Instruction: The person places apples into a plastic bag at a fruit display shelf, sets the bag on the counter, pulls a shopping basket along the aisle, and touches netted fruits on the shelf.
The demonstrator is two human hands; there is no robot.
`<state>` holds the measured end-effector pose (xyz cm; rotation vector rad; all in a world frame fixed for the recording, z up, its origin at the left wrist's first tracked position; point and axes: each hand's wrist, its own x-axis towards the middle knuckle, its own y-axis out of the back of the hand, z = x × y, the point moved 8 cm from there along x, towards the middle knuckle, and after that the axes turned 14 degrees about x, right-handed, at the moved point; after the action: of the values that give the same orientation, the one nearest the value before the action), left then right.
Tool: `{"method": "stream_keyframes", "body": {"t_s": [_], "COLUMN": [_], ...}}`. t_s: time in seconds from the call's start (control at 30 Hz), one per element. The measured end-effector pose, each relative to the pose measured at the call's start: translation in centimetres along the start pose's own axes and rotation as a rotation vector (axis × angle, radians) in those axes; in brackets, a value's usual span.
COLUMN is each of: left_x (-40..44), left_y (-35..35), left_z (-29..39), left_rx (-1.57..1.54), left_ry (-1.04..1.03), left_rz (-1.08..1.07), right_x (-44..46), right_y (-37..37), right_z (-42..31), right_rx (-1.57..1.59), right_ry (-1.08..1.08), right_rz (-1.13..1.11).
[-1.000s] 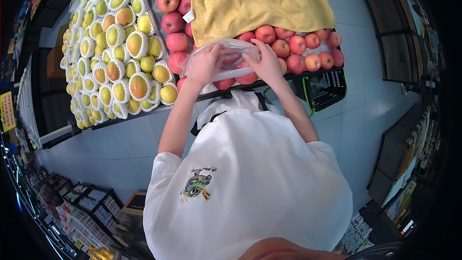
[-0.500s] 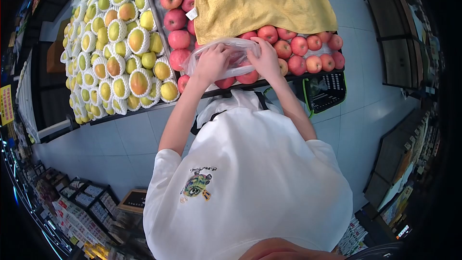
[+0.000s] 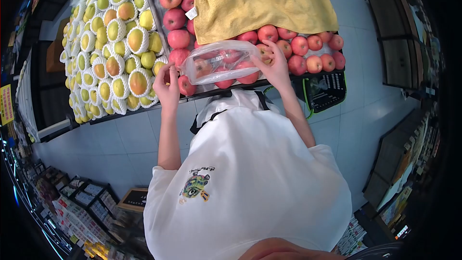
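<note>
A clear plastic bag lies on the red apples at the front of the display, its mouth spread wide with apples showing through. My left hand is just left of the bag, thumb and fingers apart, beside the front corner of the apples. At the bag's right end, my right hand has its fingers spread over an apple. Its thumb touches the bag's rim or lies right at it. A yellow towel covers the apples behind the bag.
Yellow-green fruit in white foam nets fills the display on the left, behind a divider. A black shopping basket with a green edge stands below the display's right front. Dark shelving is at the far right.
My left hand has come out of the bag's mouth and moved left and down. My right hand has shifted slightly right, and the bag's mouth is wider.
</note>
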<state>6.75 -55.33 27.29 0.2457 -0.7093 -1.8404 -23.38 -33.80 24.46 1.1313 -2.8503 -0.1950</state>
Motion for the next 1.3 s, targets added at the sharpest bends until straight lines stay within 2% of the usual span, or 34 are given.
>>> {"method": "stream_keyframes", "body": {"t_s": [0.03, 0.1, 0.17, 0.37, 0.47, 0.53, 0.6, 0.63, 0.7, 0.77, 0.87, 0.9, 0.97, 1.03, 1.1, 1.17, 1.23, 1.3], "left_x": [-0.3, -1.4, -2.3, -5.0, -6.3, -7.4, -8.3, -8.9, -9.7, -10.4, -11.3, -11.9, -13.0, -14.6, -16.9, -19.0, -19.9, -21.0], "left_y": [0.4, 0.7, 0.0, -2.9, -4.1, -4.9, -6.0, -6.6, -7.7, -8.6, -10.7, -11.6, -13.8, -16.1, -18.6, -19.9, -19.5, -19.8], "left_z": [-1.6, -2.8, -3.2, -3.5, -2.6, -2.2, -2.1, -2.0, -1.7, -0.6, 2.3, 3.0, 3.4, 3.2, 2.0, 2.6, 4.9, 6.1], "left_rx": [-0.1, -0.11, -0.031, -0.151, -0.169, -0.166, -0.198, -0.211, -0.176, -0.238, -0.217, -0.234, -0.196, -0.324, -0.348, -0.398, -0.24, -0.279], "left_ry": [0.092, 0.139, 0.213, 0.239, 0.232, 0.212, 0.181, 0.158, 0.087, 0.085, -0.074, -0.064, -0.14, -0.119, -0.068, -0.024, -0.16, -0.181], "left_rz": [0.045, 0.068, -0.054, -0.122, -0.181, -0.23, -0.278, -0.325, -0.449, -0.515, -0.798, -0.911, -1.055, -1.138, -1.199, -1.244, -1.264, -1.307], "right_x": [-0.1, -0.3, -0.3, -1.5, -3.0, -4.5, -6.9, -8.4, -11.5, -15.3, -20.8, -23.9, -31.1, -38.1, -44.0, -48.2, -51.3, -52.8], "right_y": [0.1, 0.7, 1.1, 2.0, 4.3, 6.2, 7.1, 7.4, 7.7, 8.1, 9.4, 10.3, 12.5, 12.7, 13.1, 13.5, 13.6, 13.8], "right_z": [0.0, 0.6, 1.4, 2.3, 4.4, 4.2, 4.7, 5.1, 7.2, 9.3, 15.3, 19.1, 28.4, 28.8, 30.8, 30.3, 31.1, 31.7], "right_rx": [0.0, 0.133, 0.19, 0.413, 0.453, 0.214, 0.01, -0.153, -0.197, -0.269, -0.252, -0.256, -0.179, 0.078, 0.253, 0.349, 0.449, 0.566], "right_ry": [0.002, -0.062, -0.061, -0.107, -0.138, 0.15, 0.279, 0.331, 0.291, 0.22, -0.103, -0.108, -0.456, -0.991, -1.086, -1.029, -1.007, -0.982], "right_rz": [-0.006, 0.006, 0.012, 0.074, 0.241, 0.347, 0.373, 0.375, 0.351, 0.396, 0.468, 0.509, 0.596, 0.778, 0.887, 0.998, 1.036, 1.05]}}
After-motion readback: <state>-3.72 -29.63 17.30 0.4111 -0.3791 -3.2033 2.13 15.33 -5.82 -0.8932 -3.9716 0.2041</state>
